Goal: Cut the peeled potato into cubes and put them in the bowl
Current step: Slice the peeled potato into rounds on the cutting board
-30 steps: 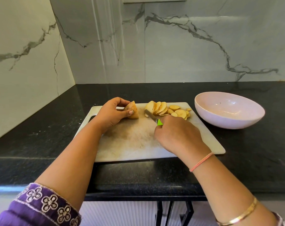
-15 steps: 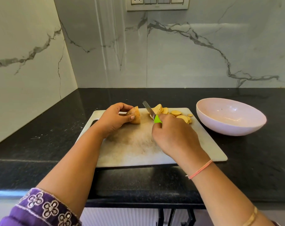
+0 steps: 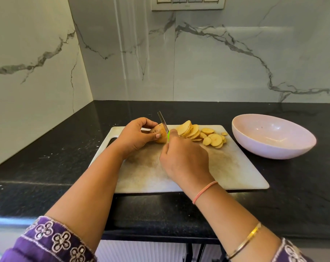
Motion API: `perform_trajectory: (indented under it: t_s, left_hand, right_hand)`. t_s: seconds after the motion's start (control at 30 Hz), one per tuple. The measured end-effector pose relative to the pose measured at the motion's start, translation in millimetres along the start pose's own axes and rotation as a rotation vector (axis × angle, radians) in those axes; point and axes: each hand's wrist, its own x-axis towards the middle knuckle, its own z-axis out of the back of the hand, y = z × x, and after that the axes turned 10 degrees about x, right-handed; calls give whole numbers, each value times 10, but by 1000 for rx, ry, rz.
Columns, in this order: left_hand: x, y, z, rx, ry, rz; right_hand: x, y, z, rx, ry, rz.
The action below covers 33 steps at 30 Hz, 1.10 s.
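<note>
- Surface [image 3: 47,148]: black speckled stone, glossy, with pale flecks along its left part; it meets the walls in a corner at upper left.
- Walls [image 3: 217,63]: white marble-look panels with grey veining; a switch plate [image 3: 187,2] sits at the top edge of the back panel.
- Cutting board [image 3: 236,173]: pale, rectangular, stained brownish at its centre, lying flat on the surface with a handle slot at its left end.
- Potato piece [image 3: 159,132]: the uncut remainder, resting on the far left part of the board.
- Left hand [image 3: 135,137]: fingers curled over the potato piece, thumb pressed on its near side, gripping it.
- Right hand [image 3: 185,157]: closed round the green handle of a knife [image 3: 163,122], whose blade stands against the cut face of the potato piece.
- Potato slices [image 3: 200,135]: round discs, overlapping in a leaning row and a loose heap on the far right part of the board.
- Bowl [image 3: 273,144]: pale pink, shallow, standing on the surface just right of the board.
- Sleeve [image 3: 52,242]: purple with embroidered flowers, at lower left.
</note>
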Motion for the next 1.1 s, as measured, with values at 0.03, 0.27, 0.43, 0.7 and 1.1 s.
perform_trajectory:
  t_s: [0.03, 0.27, 0.43, 0.7, 1.1]
  left_hand:
    - [0, 10, -1, -3, -3, 3]
    - [-14, 43, -17, 14, -2, 11]
    - [-11, 50, -22, -2, -16, 12]
    - [-35, 20, 6, -14, 0, -4]
    - [-70, 24, -30, -26, -7, -28]
  right_hand:
    - [-21, 9, -39, -18, -5, 9]
    - [-70, 21, -142, -73, 43, 32]
    - [-60, 39, -112, -47, 55, 8]
    - [-59, 33, -121, -60, 143, -8]
    - [120, 146, 197, -85, 341, -26]
